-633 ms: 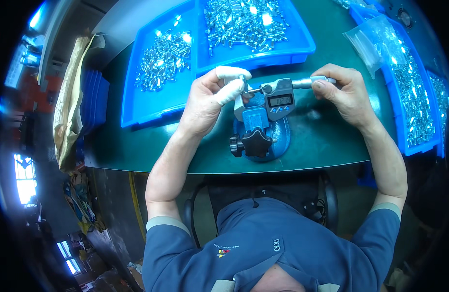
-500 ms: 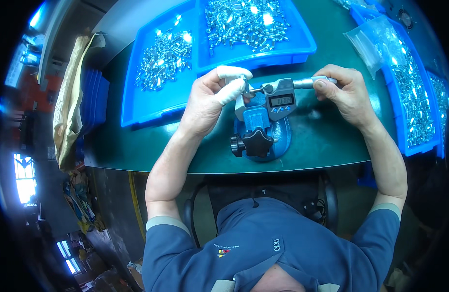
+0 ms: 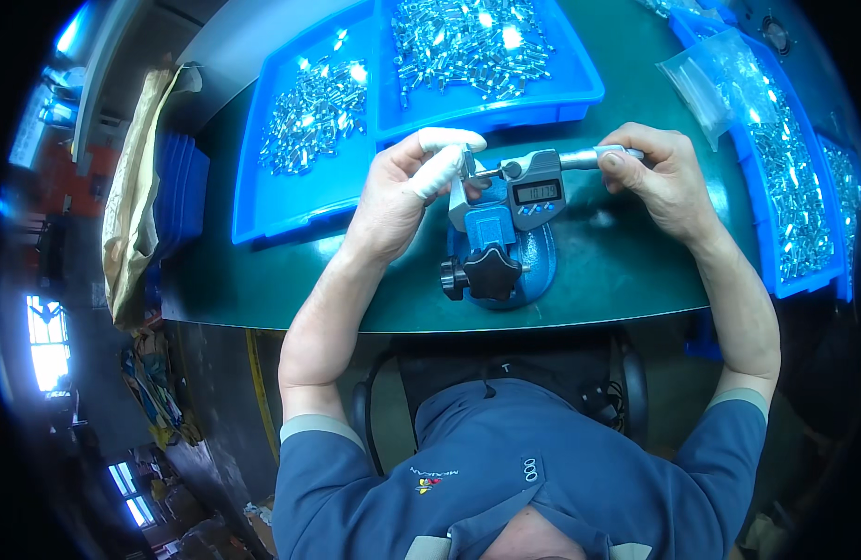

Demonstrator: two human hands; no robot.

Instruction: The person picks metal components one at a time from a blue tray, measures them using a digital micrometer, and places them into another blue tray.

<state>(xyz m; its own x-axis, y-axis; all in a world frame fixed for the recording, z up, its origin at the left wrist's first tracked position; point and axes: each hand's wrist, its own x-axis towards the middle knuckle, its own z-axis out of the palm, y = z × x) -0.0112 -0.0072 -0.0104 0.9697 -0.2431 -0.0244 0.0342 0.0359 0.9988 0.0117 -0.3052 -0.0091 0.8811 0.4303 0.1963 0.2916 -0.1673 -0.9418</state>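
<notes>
A digital micrometer (image 3: 539,192) with a grey body and a small display sits clamped in a blue stand (image 3: 533,271) that has black star knobs. At its measuring gap, my left hand (image 3: 400,191) pinches a small metal part (image 3: 468,162) between thumb and forefinger, both covered with white finger cots. The part lies by the spindle tip, partly hidden by the fingers; whether both measuring faces touch it cannot be told. On the other side my right hand (image 3: 662,177) grips the end of the silver micrometer thimble (image 3: 584,160) between thumb and fingers.
Behind the micrometer, a blue tray (image 3: 486,117) holds many small shiny metal parts, with another blue tray (image 3: 263,219) of them to its left. More filled trays (image 3: 776,271) line the right, under clear plastic bags (image 3: 706,89). Brown paper (image 3: 132,196) covers stacked blue bins at left.
The digits on the micrometer display have changed. The stand and micrometer appear shifted very slightly left; both hands keep their grips in nearly the same place.
</notes>
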